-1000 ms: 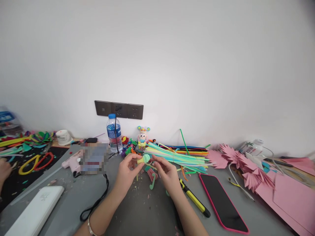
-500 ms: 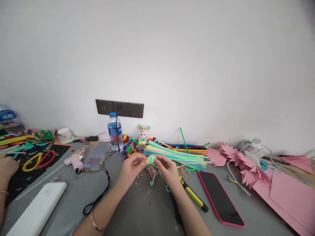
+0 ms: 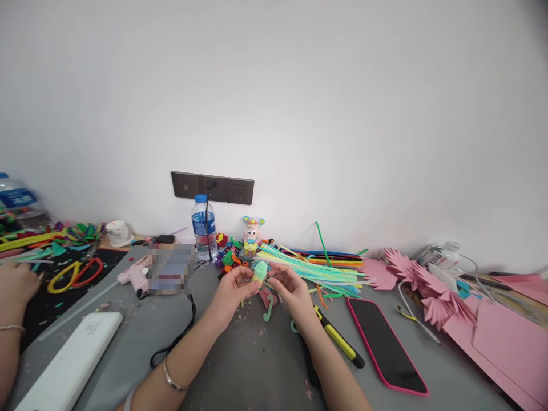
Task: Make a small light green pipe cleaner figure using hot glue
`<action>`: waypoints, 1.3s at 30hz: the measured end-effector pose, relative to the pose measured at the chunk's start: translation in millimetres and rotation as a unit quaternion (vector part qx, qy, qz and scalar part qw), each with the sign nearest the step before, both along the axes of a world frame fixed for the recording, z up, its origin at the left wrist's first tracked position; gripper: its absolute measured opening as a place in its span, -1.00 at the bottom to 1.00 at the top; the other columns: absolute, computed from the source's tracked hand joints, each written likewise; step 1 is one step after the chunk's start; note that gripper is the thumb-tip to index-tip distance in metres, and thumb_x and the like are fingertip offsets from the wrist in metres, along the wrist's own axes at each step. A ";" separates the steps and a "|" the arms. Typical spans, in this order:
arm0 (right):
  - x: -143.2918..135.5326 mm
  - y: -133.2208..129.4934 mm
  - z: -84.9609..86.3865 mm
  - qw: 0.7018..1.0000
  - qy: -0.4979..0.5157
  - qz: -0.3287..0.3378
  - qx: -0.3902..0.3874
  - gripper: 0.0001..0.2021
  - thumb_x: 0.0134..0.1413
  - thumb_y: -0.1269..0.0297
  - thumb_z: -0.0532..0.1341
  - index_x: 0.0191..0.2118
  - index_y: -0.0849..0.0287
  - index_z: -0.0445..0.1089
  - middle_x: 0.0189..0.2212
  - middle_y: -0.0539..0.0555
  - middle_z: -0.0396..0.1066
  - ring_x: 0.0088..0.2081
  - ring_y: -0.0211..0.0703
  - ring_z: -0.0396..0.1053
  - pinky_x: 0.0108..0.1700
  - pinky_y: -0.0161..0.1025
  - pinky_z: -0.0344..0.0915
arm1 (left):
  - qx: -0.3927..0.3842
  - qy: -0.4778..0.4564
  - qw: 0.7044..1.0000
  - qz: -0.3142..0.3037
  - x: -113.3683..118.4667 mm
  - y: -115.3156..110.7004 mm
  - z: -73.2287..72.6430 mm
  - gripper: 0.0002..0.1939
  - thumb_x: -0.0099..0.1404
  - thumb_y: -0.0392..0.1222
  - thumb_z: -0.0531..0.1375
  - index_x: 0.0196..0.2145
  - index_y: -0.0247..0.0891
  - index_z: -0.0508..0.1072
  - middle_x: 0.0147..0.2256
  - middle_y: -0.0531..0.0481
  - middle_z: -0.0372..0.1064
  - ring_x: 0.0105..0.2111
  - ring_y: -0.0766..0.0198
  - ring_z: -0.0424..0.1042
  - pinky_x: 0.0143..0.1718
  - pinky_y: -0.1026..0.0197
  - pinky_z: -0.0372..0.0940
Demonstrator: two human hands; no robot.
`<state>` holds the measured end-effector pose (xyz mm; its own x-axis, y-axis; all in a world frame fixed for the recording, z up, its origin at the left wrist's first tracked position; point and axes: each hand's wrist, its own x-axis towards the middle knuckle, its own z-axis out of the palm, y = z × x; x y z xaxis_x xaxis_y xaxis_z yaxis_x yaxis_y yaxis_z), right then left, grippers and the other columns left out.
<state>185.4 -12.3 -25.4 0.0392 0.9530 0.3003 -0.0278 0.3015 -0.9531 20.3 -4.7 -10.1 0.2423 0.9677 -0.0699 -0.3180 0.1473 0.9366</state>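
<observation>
A small piece (image 3: 260, 270), mint green and swirled on top with yellow below, is pinched between the thumb and fingers of my left hand (image 3: 233, 294). It looks like a little ice cream cone of fuzzy stem. Close on its other side is my right hand (image 3: 294, 292), its thumb and index tips slightly parted; whether they touch the piece is hard to see. Below, on the grey mat (image 3: 240, 371), lies a green hook-shaped pipe cleaner (image 3: 268, 309). Behind my hands spreads a bundle of pale pipe cleaners (image 3: 317, 271), and a small figure (image 3: 252, 235) stands at its left end.
To the right lie a yellow utility knife (image 3: 338, 338), a phone (image 3: 387, 345) and pink paper (image 3: 509, 337). On the left are a white power bank (image 3: 71, 365), a pink glue gun (image 3: 136, 277), a water bottle (image 3: 204, 228), scissors (image 3: 77, 275) and another person's hand (image 3: 19, 288).
The swirled piece now stands more upright in my left fingers. My right fingertips have loosened and drawn slightly back from it. The view has shifted a little to the left.
</observation>
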 end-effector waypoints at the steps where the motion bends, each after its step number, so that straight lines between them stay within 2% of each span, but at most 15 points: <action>1: -1.7 -0.6 0.2 1.000 -0.005 0.019 -0.007 -0.65 -0.04 0.09 0.32 -0.14 0.15 0.42 -0.31 0.08 0.44 -0.33 -0.13 0.41 -0.32 -0.23 0.39 | -0.009 -0.020 1.000 -0.001 0.1 -0.7 0.6 -0.64 -0.07 -0.09 0.43 -0.40 -0.28 0.39 -0.35 0.04 0.43 -0.37 0.31 0.45 -0.23 0.24 0.37; 4: -7.4 -3.6 2.0 0.997 -0.023 0.070 -0.031 -0.72 -0.05 0.09 0.32 -0.26 0.16 0.41 -0.39 0.02 0.41 -0.47 -0.22 0.34 -0.48 -0.30 0.32 | -0.036 -0.064 0.997 -0.016 1.0 -2.8 2.5 -0.66 -0.07 -0.12 0.43 -0.42 -0.28 0.38 -0.37 0.04 0.42 -0.34 0.30 0.46 -0.19 0.21 0.37; 8: -9.7 -6.0 3.0 0.995 -0.025 0.084 -0.044 -0.76 -0.02 0.11 0.30 -0.31 0.16 0.36 -0.55 -0.08 0.33 -0.60 -0.30 0.24 -0.55 -0.33 0.22 | -0.048 -0.069 0.996 -0.022 2.1 -4.2 5.1 -0.66 -0.06 -0.09 0.42 -0.44 -0.28 0.39 -0.46 0.09 0.39 -0.44 0.37 0.42 -0.33 0.28 0.36; 17: -7.7 -3.9 2.2 0.998 -0.053 0.032 -0.010 -0.72 -0.04 0.05 0.30 -0.31 0.17 0.45 -0.43 0.05 0.48 -0.46 -0.16 0.38 -0.45 -0.27 0.33 | -0.044 -0.054 0.998 -0.004 0.5 -2.3 5.6 -0.65 -0.06 -0.05 0.42 -0.42 -0.29 0.42 -0.45 0.04 0.42 -0.40 0.31 0.47 -0.25 0.24 0.39; 25: -6.1 -2.4 -2.1 0.982 -0.166 -0.050 0.072 -0.72 0.02 0.06 0.27 -0.27 0.18 0.49 -0.44 0.06 0.44 -0.47 -0.16 0.30 -0.40 -0.25 0.27 | -0.026 -0.045 0.999 -0.009 1.8 -1.2 1.6 -0.64 -0.05 0.00 0.40 -0.39 -0.28 0.44 -0.40 0.00 0.50 -0.35 0.26 0.50 -0.22 0.20 0.39; 31: -6.0 -2.6 -1.3 0.971 -0.205 -0.070 0.103 -0.74 0.07 0.06 0.23 -0.31 0.17 0.46 -0.38 0.12 0.43 -0.39 -0.07 0.36 -0.38 -0.21 0.26 | 0.072 0.019 0.997 -0.002 2.9 3.3 -9.3 -0.64 -0.03 0.03 0.38 -0.46 -0.28 0.40 -0.42 -0.01 0.47 -0.36 0.22 0.48 -0.33 0.24 0.35; 33: -7.1 -3.6 -0.2 0.965 -0.222 -0.077 0.115 -0.75 0.08 0.07 0.22 -0.32 0.16 0.45 -0.36 0.13 0.44 -0.35 -0.03 0.37 -0.37 -0.20 0.27 | 0.102 0.017 0.995 -0.001 5.1 4.3 -14.6 -0.66 -0.01 0.01 0.37 -0.43 -0.28 0.39 -0.39 -0.03 0.47 -0.34 0.20 0.47 -0.29 0.23 0.33; 36: -11.2 -5.3 0.1 0.954 -0.256 -0.076 0.138 -0.83 0.11 0.14 0.20 -0.35 0.13 0.39 -0.36 0.12 0.42 -0.31 -0.02 0.37 -0.31 -0.19 0.28 | 0.111 0.001 0.994 0.008 9.0 5.2 -21.5 -0.65 -0.04 -0.03 0.39 -0.44 -0.27 0.37 -0.40 -0.03 0.45 -0.37 0.22 0.45 -0.30 0.23 0.32; 39: -17.9 -7.3 0.0 0.942 -0.284 -0.082 0.157 -0.86 0.13 0.24 0.17 -0.42 0.11 0.28 -0.38 0.09 0.36 -0.31 -0.05 0.35 -0.29 -0.21 0.28 | 0.085 -0.015 0.996 0.014 9.6 6.1 -24.5 -0.63 -0.08 -0.03 0.41 -0.47 -0.27 0.34 -0.45 0.02 0.41 -0.43 0.26 0.42 -0.37 0.25 0.30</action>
<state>167.5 -19.7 -25.4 -0.0744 0.8086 0.5837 0.5309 0.5276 -0.6632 29.9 1.4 -34.6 0.2143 0.9713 0.1029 -0.3477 -0.0226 0.9373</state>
